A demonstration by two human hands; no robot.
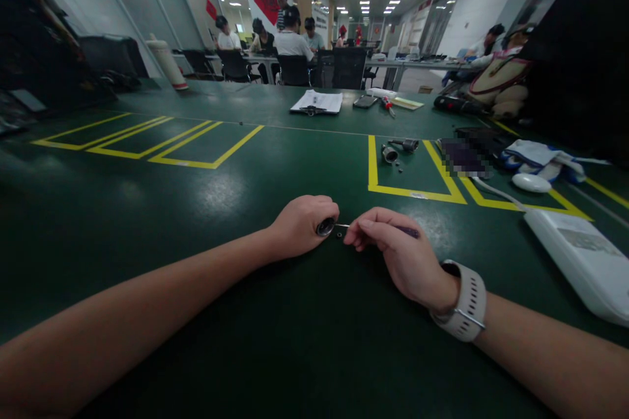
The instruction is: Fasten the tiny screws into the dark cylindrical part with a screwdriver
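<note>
Resting both forearms on the dark green surface (147, 209), the person works close to its near edge, probably so the wrists stay braced for fine work. The left hand (299, 226) is curled shut around a small round metal part (325, 227), whose shiny end pokes out between thumb and fingers toward the other hand. The right hand (398, 255), with a pale watch (464, 304) on its wrist, pinches a thin dark-handled tool (393, 230) between thumb and fingertips. Its slim shaft points straight at the metal part, and a tiny dark piece sits at the tip, just beside the part. Holding the two in line and low over the surface looks like a way to keep the small piece from dropping far.

Farther in, a yellow-taped box (373, 170) holds a few similar metal fittings (400, 147), kept apart from the hands. Toward the right edge lie a white flat device (584, 262), a white mouse-like object (531, 182) and folded gloves (540, 156). A clipboard with papers (317, 102) and a phone (365, 101) sit near the far edge. Other people sit at tables well beyond.
</note>
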